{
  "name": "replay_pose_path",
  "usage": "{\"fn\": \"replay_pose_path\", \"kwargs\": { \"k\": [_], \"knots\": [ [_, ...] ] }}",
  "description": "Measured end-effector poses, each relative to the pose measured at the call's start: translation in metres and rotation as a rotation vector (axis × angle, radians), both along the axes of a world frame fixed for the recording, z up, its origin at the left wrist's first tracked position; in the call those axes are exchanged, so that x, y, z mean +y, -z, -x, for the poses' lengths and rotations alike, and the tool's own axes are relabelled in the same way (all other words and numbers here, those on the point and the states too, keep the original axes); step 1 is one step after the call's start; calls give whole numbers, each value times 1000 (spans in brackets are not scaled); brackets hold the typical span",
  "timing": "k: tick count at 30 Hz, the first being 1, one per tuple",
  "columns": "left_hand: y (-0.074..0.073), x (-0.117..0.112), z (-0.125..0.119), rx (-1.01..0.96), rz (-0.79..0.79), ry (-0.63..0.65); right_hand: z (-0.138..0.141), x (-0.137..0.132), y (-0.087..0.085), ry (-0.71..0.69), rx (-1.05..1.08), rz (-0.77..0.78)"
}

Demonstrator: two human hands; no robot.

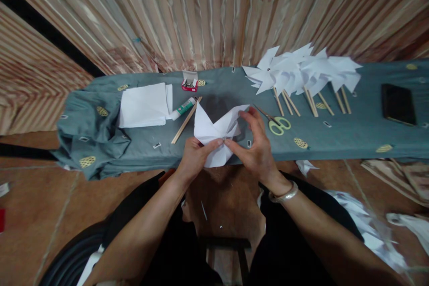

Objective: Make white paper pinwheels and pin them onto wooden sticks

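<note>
A white paper pinwheel (pixel 211 130) with folded blades is held over the table's front edge. My left hand (pixel 197 154) grips it from the lower left, its thumb pressed near the centre. From the right, my right hand (pixel 256 143) holds it too; the thumb meets the centre and the fingers touch the upper right blade. Whether a pin sits under the thumbs, I cannot tell. Just left of the pinwheel lie wooden sticks (pixel 186 121) and a green and white glue stick (pixel 183 108). Scissors (pixel 276 124) with light green handles rest to the right.
On the cloth-covered table (pixel 355 136) are stacked white paper (pixel 142 106), an open red box of small metal pieces (pixel 190 84), several finished pinwheels on sticks (pixel 301 69), and a dark phone (pixel 398 103). Paper scraps (pixel 365 223) lie on the floor. A curtain (pixel 201 18) hangs behind.
</note>
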State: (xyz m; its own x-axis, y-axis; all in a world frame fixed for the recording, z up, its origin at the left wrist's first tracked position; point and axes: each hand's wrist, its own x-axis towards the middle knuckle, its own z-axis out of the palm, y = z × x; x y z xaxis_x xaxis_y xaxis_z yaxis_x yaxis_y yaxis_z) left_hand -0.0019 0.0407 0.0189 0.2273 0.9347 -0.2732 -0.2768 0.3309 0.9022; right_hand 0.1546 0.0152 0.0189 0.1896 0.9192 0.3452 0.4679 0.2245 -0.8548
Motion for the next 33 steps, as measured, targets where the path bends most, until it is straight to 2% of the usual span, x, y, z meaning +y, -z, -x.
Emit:
{"fn": "replay_pose_path", "kwargs": {
  "k": [6, 11, 15, 26, 33],
  "knots": [
    [1, 1, 0, 12, -34, -3, 1, 4, 7, -50, 161, 41],
    [3, 0, 2, 15, -62, 26, -2, 5, 6, -89, 238, 86],
    [3, 1, 2, 16, -53, 36, -5, 4, 1, -76, 233, 151],
    [-5, -1, 0, 63, -15, -8, -6, 3, -7, -52, 174, 205],
    [-5, 0, -1, 53, -20, -9, -7, 4, -6, -79, 163, 178]
  ]
}}
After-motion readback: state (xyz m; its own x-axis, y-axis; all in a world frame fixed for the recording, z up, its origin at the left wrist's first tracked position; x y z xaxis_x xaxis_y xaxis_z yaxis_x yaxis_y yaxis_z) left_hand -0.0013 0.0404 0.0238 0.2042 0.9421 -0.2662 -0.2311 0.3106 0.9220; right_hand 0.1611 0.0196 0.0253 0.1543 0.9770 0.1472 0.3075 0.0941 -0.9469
